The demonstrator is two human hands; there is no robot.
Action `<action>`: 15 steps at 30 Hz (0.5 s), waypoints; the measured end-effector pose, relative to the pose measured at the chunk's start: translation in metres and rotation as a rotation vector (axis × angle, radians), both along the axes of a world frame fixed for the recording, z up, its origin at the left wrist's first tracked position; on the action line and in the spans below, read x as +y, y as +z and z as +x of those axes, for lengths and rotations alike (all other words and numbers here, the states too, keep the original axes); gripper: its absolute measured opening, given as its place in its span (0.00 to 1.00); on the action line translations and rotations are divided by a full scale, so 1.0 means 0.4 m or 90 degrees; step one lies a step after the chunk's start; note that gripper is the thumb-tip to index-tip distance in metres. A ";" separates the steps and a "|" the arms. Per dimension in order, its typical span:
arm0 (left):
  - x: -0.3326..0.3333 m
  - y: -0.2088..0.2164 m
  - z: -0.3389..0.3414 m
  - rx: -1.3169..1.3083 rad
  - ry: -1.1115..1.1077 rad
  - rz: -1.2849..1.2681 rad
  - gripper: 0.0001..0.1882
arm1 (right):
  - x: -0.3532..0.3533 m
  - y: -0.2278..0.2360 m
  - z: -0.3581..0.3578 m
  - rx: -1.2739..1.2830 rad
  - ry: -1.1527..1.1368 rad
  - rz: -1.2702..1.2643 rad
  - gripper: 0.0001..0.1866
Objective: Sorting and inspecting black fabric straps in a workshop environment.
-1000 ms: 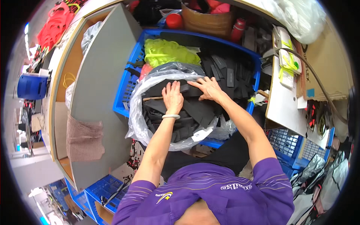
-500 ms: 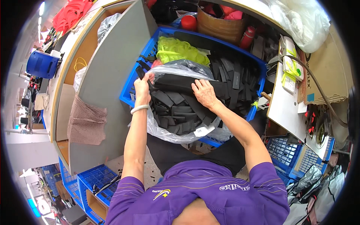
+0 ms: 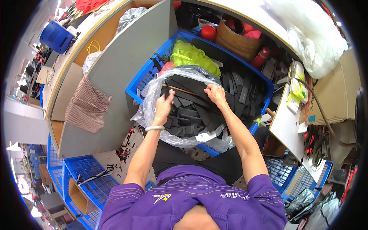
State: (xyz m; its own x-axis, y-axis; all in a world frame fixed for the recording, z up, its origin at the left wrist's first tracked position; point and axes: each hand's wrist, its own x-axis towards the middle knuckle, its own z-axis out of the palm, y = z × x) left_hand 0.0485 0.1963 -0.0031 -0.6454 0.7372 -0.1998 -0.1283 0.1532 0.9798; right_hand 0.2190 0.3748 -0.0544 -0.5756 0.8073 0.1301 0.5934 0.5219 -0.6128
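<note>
A clear plastic bag (image 3: 148, 90) lies spread in a blue crate (image 3: 133, 87), filled with many flat black strips (image 3: 188, 119). My right hand (image 3: 215, 94) is closed, its fingers curled on a wider black strip (image 3: 186, 84) that lies across the top of the pile. Over the left part of the pile is my left hand (image 3: 164, 108), with thumb and fingers apart. Something dark and blurred shows at its fingertips, and I cannot make out whether it touches them. Below the wide strip runs a thin tan edge.
Bright yellow-green straps (image 3: 193, 57) and more loose black strips (image 3: 241, 86) fill the crate's far and right parts. A grey panel (image 3: 126, 76) stands on the left, with a checked cloth (image 3: 89, 103) hanging on it. Behind are a cardboard drum (image 3: 237, 40) and red extinguisher (image 3: 261, 57).
My left hand has come down and toward me, away from the black strip end it pinched. My right hand has gone from lying flat on the wide strip to curled fingers. The view has shifted.
</note>
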 end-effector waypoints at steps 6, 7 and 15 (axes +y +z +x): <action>0.091 -0.161 0.006 0.561 -0.209 -0.109 0.17 | -0.068 0.030 -0.017 0.023 0.164 0.343 0.12; 0.094 -0.166 0.016 0.566 -0.155 -0.090 0.16 | -0.097 0.029 -0.016 0.059 0.245 0.308 0.13; 0.036 -0.062 0.055 0.543 0.033 0.097 0.15 | -0.157 0.022 -0.031 0.076 0.133 0.170 0.07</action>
State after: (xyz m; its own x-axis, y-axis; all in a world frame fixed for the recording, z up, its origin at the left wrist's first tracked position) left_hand 0.0705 0.2108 -0.0279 -0.5627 0.6825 0.4664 0.6569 0.0267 0.7535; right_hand 0.2065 0.3122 -0.0457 -0.6926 0.6024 0.3968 0.3897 0.7754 -0.4969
